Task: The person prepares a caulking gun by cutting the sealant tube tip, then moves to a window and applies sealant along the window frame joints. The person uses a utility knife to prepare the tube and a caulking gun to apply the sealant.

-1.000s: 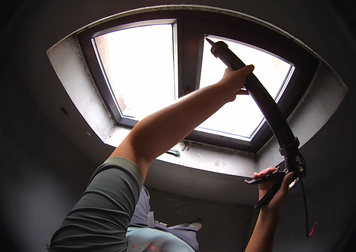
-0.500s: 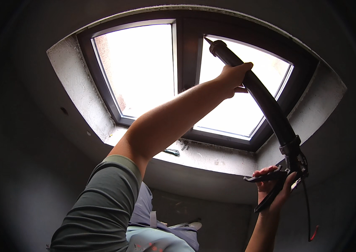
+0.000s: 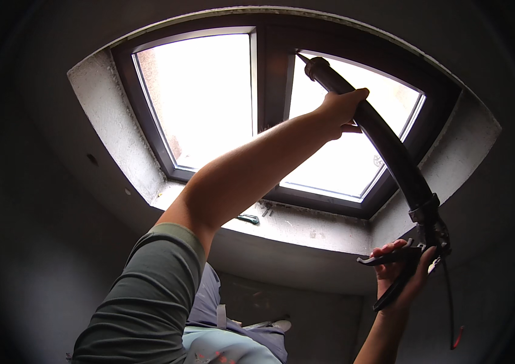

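A long black caulking gun (image 3: pixel 386 148) slants up across the right window pane (image 3: pixel 324 164). Its thin nozzle (image 3: pixel 301 58) reaches the pane's upper left corner, at the dark frame; whether it touches cannot be told. My left hand (image 3: pixel 339 112) is closed round the barrel near its front end, thumb over the top. Lower right, my right hand (image 3: pixel 412 288) grips the handle, with fingers at the trigger lever (image 3: pixel 385 258). A cord with a red end (image 3: pixel 459 337) hangs from the back of the gun.
The dark window frame (image 3: pixel 274 79) sits in a deep, rough plaster recess, with a second pane (image 3: pixel 203 97) on the left. A utility knife (image 3: pixel 248 218) lies on the sill (image 3: pixel 306 233), beside small dark bits. Dark walls surround the opening.
The rear of the caulking gun and my right hand have shifted slightly right and down. The nozzle stays at the same corner, and my left hand keeps its hold almost in place.
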`<action>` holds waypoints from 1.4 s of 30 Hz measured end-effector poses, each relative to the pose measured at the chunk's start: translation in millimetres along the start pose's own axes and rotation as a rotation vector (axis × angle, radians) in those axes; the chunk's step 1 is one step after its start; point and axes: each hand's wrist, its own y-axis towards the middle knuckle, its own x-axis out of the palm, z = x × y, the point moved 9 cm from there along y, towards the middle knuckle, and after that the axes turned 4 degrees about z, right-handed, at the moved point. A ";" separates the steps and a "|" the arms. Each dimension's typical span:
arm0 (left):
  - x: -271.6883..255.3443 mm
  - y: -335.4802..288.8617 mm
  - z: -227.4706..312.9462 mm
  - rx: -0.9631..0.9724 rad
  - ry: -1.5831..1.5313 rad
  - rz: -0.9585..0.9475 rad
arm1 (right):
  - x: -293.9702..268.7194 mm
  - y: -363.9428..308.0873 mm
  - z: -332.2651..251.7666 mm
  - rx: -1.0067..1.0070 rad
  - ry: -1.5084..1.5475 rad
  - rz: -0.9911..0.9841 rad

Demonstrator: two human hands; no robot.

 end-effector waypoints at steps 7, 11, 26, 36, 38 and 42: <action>-0.8 -1.8 0.0 -0.018 -0.004 0.010 | 0.7 -1.2 -5.5 -0.014 -0.016 0.029; -0.2 -3.2 1.8 -0.005 -0.020 0.006 | 5.4 -2.8 -9.9 -0.025 -0.051 0.016; -3.9 -7.1 -2.4 -0.071 0.003 0.042 | 15.0 -10.1 -19.2 -0.044 -0.087 0.095; -4.7 -5.5 -7.6 -0.060 -0.005 0.031 | 11.8 -8.4 -22.4 -0.068 -0.171 0.160; -5.6 -5.2 -10.0 -0.071 -0.008 0.034 | 9.6 -7.9 -22.2 -0.059 -0.173 0.173; -7.4 -6.0 -15.0 -0.097 -0.006 0.048 | 6.2 -5.9 -21.7 -0.046 -0.167 0.157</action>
